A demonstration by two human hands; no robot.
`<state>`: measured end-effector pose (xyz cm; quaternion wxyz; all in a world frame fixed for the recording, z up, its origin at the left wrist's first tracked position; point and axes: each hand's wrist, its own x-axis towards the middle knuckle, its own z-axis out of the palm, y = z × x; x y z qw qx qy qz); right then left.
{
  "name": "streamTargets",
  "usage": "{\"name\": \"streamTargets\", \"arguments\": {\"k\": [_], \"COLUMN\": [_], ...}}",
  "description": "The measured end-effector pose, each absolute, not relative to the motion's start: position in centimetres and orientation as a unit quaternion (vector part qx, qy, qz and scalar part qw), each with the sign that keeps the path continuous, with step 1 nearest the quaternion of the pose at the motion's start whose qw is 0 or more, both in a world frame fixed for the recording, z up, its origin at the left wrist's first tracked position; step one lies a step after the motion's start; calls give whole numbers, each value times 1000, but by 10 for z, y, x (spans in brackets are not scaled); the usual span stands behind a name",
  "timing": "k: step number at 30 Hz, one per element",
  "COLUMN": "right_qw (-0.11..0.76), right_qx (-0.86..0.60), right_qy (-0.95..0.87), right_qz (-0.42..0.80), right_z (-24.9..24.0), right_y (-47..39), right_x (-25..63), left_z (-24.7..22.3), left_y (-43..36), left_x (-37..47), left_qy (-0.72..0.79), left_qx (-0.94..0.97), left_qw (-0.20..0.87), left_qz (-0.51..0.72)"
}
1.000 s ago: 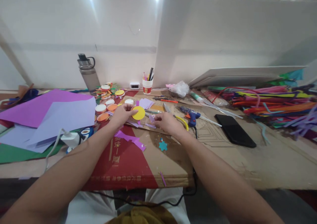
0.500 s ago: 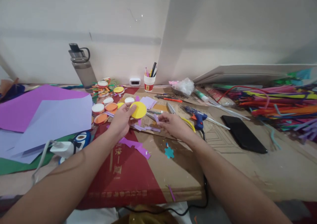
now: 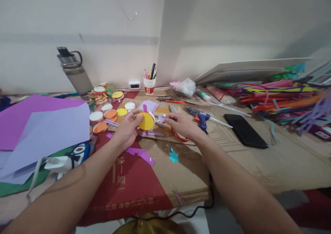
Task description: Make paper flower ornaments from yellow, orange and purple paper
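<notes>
Held between the thumb and fingers of my left hand (image 3: 128,128) is a round yellow-faced disc (image 3: 146,120) with a pale rim, tilted toward me. Purple strips show above and below the disc. My right hand (image 3: 178,123) pinches a small light purple paper piece (image 3: 161,119) just right of the disc. Red-handled scissors (image 3: 180,136) lie under my right hand. Light purple strips (image 3: 155,134) rest on the cardboard below the disc. White, orange and yellow round discs (image 3: 111,115) stand to the left of my left hand.
Purple sheets (image 3: 51,127) and a white plug (image 3: 59,164) lie left, near a bottle (image 3: 77,77). A pen cup (image 3: 149,85) stands behind. Right are a blue glue gun (image 3: 203,120), a black phone (image 3: 245,130) and colourful pipe cleaners (image 3: 281,99).
The view has shifted to the right. The yellow disc has turned so that its rim shows. Red scissor handles now show beneath my right hand, which still pinches the purple piece.
</notes>
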<state>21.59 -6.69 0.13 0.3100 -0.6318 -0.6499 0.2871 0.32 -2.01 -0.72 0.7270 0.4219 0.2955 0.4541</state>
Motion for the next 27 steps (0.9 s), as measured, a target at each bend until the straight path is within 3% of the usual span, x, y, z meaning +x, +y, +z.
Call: {"name": "streamTargets", "arguments": {"k": [9, 20, 27], "right_qw": [365, 352, 352], "right_qx": [-612, -618, -610], "right_qy": [-658, -624, -633], "right_qz": [245, 324, 322], "right_z": [7, 4, 10], "right_y": [-70, -68, -73], "right_x": [209, 214, 212], "left_z": [-3, 1, 1], "left_y": [-19, -13, -20], "left_x": [1, 3, -1], "left_qy": [316, 323, 290], "left_qx": [466, 357, 472], "left_qw": [700, 758, 753], "left_qz": [439, 441, 354]}}
